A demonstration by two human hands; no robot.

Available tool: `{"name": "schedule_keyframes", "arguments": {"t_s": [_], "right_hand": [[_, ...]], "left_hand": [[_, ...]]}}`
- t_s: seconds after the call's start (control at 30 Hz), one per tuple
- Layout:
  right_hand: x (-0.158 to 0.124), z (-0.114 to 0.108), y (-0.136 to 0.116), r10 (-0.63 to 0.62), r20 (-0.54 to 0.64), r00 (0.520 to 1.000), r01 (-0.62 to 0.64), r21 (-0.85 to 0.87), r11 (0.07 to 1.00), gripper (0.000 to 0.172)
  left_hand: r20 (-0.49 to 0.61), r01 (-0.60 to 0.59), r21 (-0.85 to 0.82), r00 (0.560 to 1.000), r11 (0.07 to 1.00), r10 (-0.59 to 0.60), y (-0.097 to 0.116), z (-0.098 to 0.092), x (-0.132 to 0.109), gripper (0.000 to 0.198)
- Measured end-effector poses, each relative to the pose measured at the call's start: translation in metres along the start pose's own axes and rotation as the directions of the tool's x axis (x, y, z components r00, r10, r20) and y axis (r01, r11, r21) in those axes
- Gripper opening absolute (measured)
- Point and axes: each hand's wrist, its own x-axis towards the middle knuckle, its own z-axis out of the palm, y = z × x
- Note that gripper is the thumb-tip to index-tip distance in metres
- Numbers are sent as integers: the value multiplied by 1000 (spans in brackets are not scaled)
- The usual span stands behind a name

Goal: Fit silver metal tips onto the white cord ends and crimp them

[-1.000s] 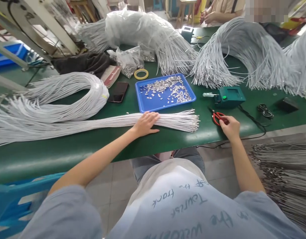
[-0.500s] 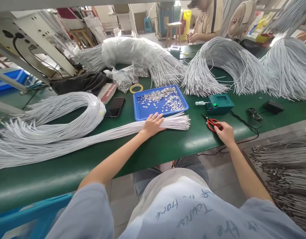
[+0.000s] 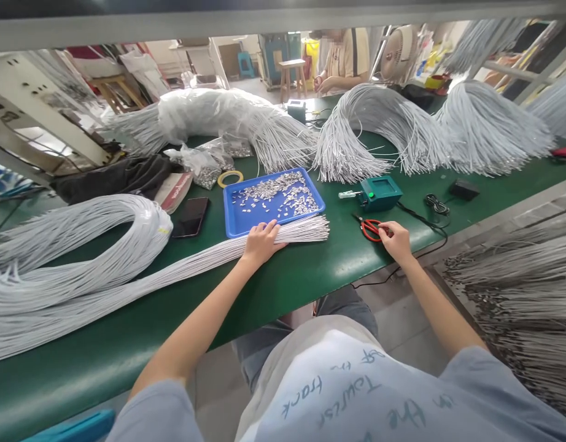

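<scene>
White cord bundle (image 3: pixel 301 230) lies straight along the near edge of the green table (image 3: pixel 310 273), tipped ends pointing R. L hand (image 3: pixel 261 241) is flat on it, palm down, fingers spread wide and pressing the cords near their ends, holding nothing. R hand (image 3: pixel 396 240) is well apart to the R, fingers curled narrow round the handles of the red scissors (image 3: pixel 368 228), which lie on the table w/ blades pointing L; can't tell if fingers go thru the loops. Just behind L hand, touching the bundle's far side, sits a blue tray (image 3: pixel 239 222) w/ small metal clips (image 3: pixel 278 195) scattered in it. Behind the scissors: a green box unit (image 3: pixel 380 191), black cable (image 3: pixel 434 204) to its R. L of the tray a dark phone (image 3: pixel 191 216) lies flat, a yellow tape roll (image 3: pixel 230 178) beyond it. Far L, the bundle runs into a big looped coil (image 3: pixel 103 239) of the same cord. More cord heaps (image 3: pixel 393 132) arch over the back of the table, a co-worker's hands (image 3: pixel 323 83) past them
</scene>
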Motion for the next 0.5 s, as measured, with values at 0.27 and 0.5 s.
{"name": "schedule_keyframes", "arguments": {"t_s": [0.27,0.5], "right_hand": [[13,-2,-20,-26,174,984,51,-142,989,20],[24,24,-41,-31,280,959,89,-196,976,29]], "left_hand": [[-39,45,-32,998,999,-46,-2,0,5,44],[-67,79,-88,994,993,-85,3,2,2,44]]}}
